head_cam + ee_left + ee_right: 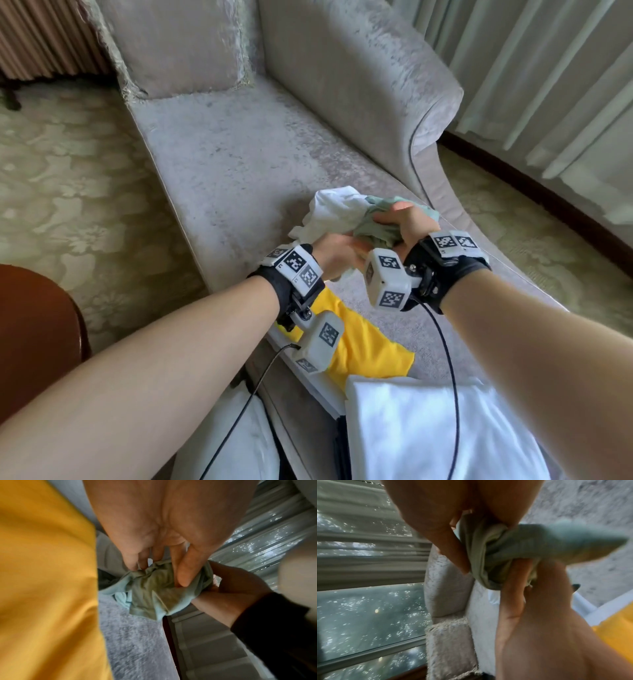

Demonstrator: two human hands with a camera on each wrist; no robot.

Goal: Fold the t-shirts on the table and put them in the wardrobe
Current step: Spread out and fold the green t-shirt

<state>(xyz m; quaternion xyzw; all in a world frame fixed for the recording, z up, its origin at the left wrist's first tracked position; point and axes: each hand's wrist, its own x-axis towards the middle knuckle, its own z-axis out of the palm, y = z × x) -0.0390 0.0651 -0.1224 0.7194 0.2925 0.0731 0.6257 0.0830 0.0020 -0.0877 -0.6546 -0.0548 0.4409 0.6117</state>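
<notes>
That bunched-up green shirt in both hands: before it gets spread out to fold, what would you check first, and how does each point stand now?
1. Right hand grips the green shirt: ok.
2. Left hand pinches the same shirt: ok.
3. Shirt opened flat: not ok, wadded tight.
4. Free of the white shirt: cannot tell, the two touch.
5. Bare cushion to spread it on: ok.
6. Yellow shirt out of the way: ok, it lies nearer the person.
</notes>
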